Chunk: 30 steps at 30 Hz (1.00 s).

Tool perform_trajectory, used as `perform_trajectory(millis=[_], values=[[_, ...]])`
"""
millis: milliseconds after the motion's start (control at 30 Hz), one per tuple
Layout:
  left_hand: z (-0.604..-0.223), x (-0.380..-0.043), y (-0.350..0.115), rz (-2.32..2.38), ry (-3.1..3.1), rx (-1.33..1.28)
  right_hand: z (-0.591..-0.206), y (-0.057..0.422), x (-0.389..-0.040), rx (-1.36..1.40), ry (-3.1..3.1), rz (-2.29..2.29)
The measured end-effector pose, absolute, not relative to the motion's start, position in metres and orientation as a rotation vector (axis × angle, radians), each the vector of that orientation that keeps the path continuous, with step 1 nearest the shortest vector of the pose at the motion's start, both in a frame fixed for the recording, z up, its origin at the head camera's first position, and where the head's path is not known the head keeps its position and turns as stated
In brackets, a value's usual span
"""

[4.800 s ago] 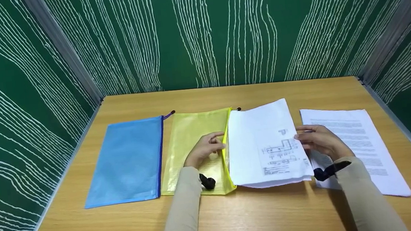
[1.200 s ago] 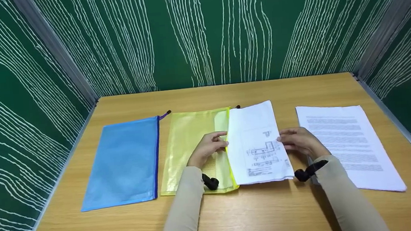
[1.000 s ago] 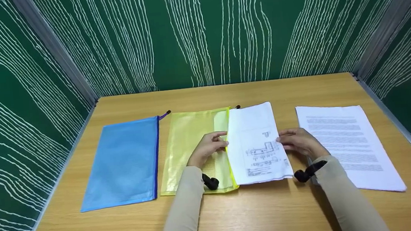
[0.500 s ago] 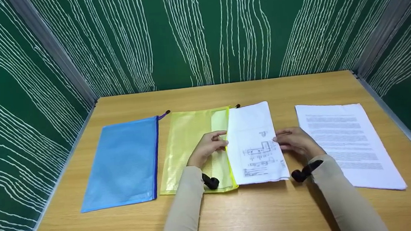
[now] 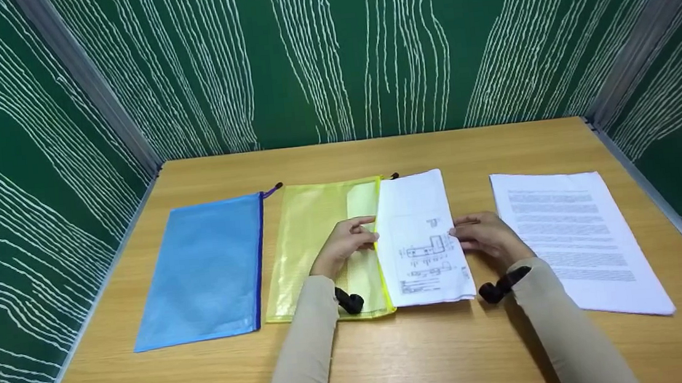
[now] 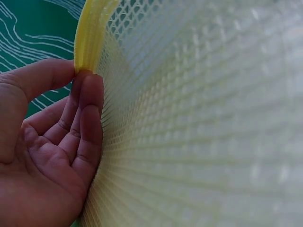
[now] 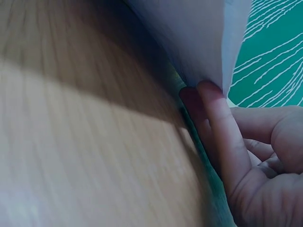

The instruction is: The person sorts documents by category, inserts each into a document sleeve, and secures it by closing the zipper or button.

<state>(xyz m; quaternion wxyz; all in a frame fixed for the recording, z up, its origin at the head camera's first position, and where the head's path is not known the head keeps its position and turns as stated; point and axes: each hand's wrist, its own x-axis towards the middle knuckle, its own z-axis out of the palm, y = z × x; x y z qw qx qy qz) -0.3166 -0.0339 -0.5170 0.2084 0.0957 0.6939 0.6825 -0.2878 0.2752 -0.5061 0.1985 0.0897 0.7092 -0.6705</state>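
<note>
Two beige sleeves (image 5: 569, 326) are extending over a wood-grain tabletop (image 5: 356, 363), where the left hand (image 5: 341, 248) is pinching the bright yellow zip edge (image 6: 90, 38) of a translucent yellow mesh pouch (image 5: 310, 231) between thumb and fingers. The fingers of the right hand (image 5: 488, 237) are pinching the right edge of a sheaf of white paper sheets (image 5: 410, 210) bearing a line drawing, which is lying partly inside the pouch (a paler strip is showing through the mesh) and partly jutting out to the right. A flat rectangular blue pouch (image 5: 206, 271) with a dark blue zip edge is resting just beside the yellow one, to its left. At far right, a stack of white text-printed pages (image 5: 560, 228) is lying flat, the right sleeve blocking its near left corner. The left sleeve is covering part of the yellow pouch's near end. Green panels with wavy white lines (image 5: 360, 60) are standing behind and on both sides.
</note>
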Motion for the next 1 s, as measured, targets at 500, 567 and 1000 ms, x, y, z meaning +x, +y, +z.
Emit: perform_trajectory(millis=[500, 567, 1000], values=[[-0.519, -0.316, -0.036, 1.889, 1.937, 0.289, -0.506, 0.268, -0.289, 0.245, 1.98, -1.889], [-0.518, -0.316, -0.036, 1.89, 1.935, 0.289, -0.507, 0.268, -0.29, 0.231, 1.985, -1.893], [-0.516, -0.317, -0.032, 1.899, 1.945, 0.264, -0.501, 0.258, -0.29, 0.287, 2.0, -1.888]])
